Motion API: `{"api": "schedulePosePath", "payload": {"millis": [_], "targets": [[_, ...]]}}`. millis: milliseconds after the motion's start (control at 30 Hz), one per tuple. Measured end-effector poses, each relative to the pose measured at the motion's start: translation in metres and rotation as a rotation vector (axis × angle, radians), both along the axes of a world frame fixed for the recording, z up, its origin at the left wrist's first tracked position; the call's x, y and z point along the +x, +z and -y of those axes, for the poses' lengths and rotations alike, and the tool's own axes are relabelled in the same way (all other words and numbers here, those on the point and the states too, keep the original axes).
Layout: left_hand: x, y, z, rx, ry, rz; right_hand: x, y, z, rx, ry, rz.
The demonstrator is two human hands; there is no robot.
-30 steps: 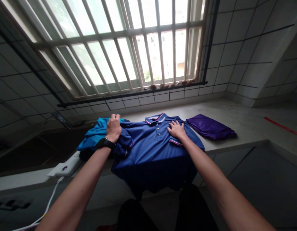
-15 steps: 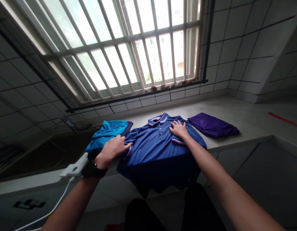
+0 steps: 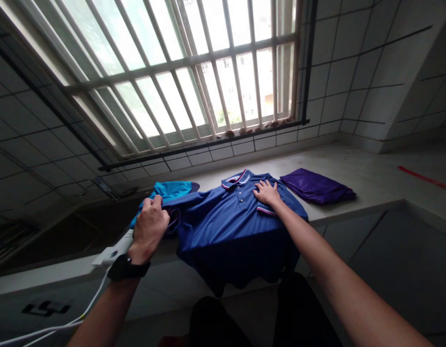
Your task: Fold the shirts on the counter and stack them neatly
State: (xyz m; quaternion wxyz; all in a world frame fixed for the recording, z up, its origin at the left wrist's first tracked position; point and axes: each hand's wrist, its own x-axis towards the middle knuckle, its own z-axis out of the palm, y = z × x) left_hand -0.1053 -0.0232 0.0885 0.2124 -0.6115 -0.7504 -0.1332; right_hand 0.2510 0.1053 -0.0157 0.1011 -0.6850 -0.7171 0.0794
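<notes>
A dark blue polo shirt (image 3: pixel 230 226) lies face up on the stone counter (image 3: pixel 353 183), its lower part hanging over the front edge. My left hand (image 3: pixel 150 227) is closed on the shirt's left sleeve and lifts it off the counter. My right hand (image 3: pixel 267 193) rests flat and open on the shirt's right shoulder, just beside the collar. A teal garment (image 3: pixel 168 191) lies bunched behind my left hand.
A folded purple garment (image 3: pixel 315 187) lies on the counter to the right. A white device (image 3: pixel 112 251) with a white cable sits at the counter edge beside a dark sink (image 3: pixel 64 231). A barred window (image 3: pixel 194 72) fills the tiled wall behind. A red strip (image 3: pixel 425 179) lies far right.
My left hand went from lying flat on the sleeve to gripping it and raising it. My right hand stayed in place on the shoulder.
</notes>
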Motion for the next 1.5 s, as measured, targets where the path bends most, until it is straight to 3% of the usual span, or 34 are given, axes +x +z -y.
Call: {"api": "schedulePosePath", "payload": {"millis": [133, 200, 300, 367, 433, 500, 633, 767, 867, 1000, 1167, 1267, 1367, 1500], "targets": [[-0.014, 0.019, -0.008, 0.095, 0.028, 0.16, 0.0, -0.001, 0.0, 0.004, 0.0, -0.004], [-0.015, 0.023, -0.013, 0.184, -0.025, 0.295, 0.0, -0.001, -0.001, 0.011, 0.004, -0.003], [-0.006, 0.025, -0.019, 0.262, -0.263, 0.637, 0.0, -0.002, -0.001, 0.011, 0.003, -0.004], [0.003, 0.024, -0.021, 0.213, -0.44, 0.916, 0.0, -0.003, -0.002, 0.005, 0.001, -0.005], [0.014, 0.019, -0.021, 0.102, -0.531, 1.064, 0.001, -0.003, -0.003, 0.001, 0.003, -0.007], [0.023, 0.007, -0.021, -0.053, -0.554, 0.999, 0.001, -0.003, -0.003, 0.0, 0.007, -0.012], [0.039, -0.037, -0.02, -0.351, -0.586, 0.613, 0.001, -0.003, -0.003, -0.007, 0.006, -0.019], [0.047, -0.07, -0.024, -0.366, -0.553, 0.362, 0.001, -0.003, -0.004, -0.001, 0.009, -0.03], [0.041, -0.066, -0.037, -0.271, -0.421, 0.295, 0.001, -0.004, -0.005, 0.011, 0.012, -0.036], [0.025, -0.038, -0.062, -0.028, -0.214, 0.213, 0.001, -0.004, -0.005, 0.011, 0.006, -0.042], [0.024, -0.016, -0.079, -0.26, -0.42, 0.106, 0.0, -0.001, -0.002, 0.002, 0.008, -0.053], [0.034, -0.027, -0.082, -0.343, -0.499, 0.07, 0.0, 0.001, -0.001, 0.0, 0.006, -0.055], [0.043, -0.052, -0.078, -0.477, -0.453, -0.02, 0.0, 0.001, 0.0, -0.003, 0.007, -0.055], [0.049, -0.078, -0.069, -0.406, -0.392, -0.147, 0.0, -0.001, -0.002, 0.01, 0.007, -0.05]]}}
